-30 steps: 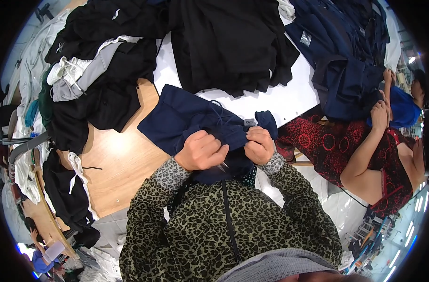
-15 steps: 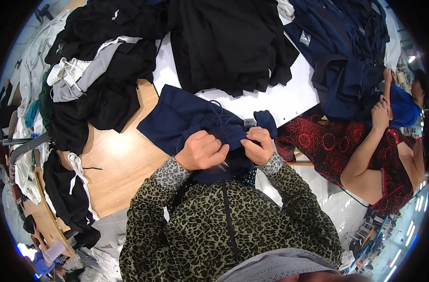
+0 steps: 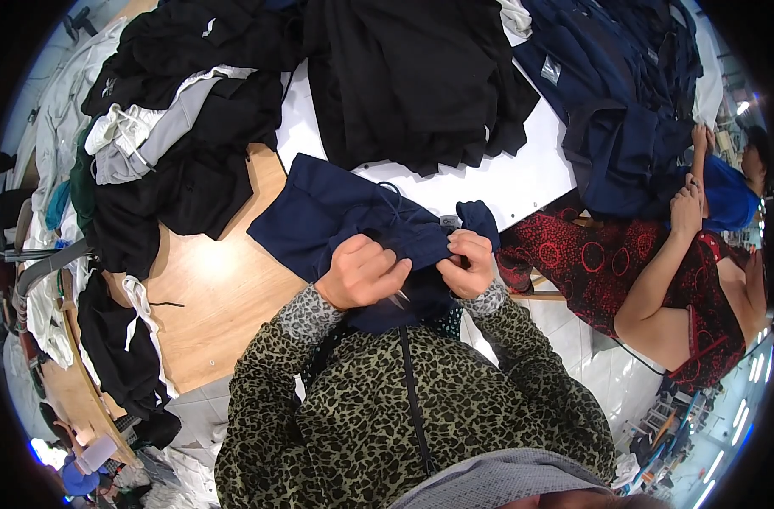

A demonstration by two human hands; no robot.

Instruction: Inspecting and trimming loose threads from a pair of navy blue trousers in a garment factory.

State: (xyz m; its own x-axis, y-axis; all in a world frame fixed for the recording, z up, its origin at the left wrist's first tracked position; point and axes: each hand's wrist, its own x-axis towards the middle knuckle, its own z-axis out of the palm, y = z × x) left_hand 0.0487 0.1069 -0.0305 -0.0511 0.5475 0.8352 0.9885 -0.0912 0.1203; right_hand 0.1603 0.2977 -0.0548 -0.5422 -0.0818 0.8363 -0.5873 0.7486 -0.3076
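A pair of navy drawstring shorts [image 3: 323, 204] lies partly on the table in front of me, gathered toward my body. My left hand [image 3: 363, 273] is closed, its fingers gripping the bunched cloth near the waistband. Thin pointed metal tips [image 3: 401, 295] stick out below that hand; the rest of the tool is hidden in it. On the other side, my right hand [image 3: 469, 265] pinches the waistband edge between thumb and fingers. A small pale label [image 3: 449, 221] shows just above it, and a loop of cord [image 3: 391, 195] rises from the cloth.
Black garments [image 3: 412, 76] are heaped at the back on the white table [image 3: 523, 187]. More black clothes and a grey pair [image 3: 158, 144] lie left on the wooden top [image 3: 209, 305]. At right, a person in red-and-black patterned clothing [image 3: 599, 254] stands close by navy garments [image 3: 633, 153].
My right hand has shifted very slightly along the waistband, and the cloth between the hands looks a little flatter. Both hands keep their grip.
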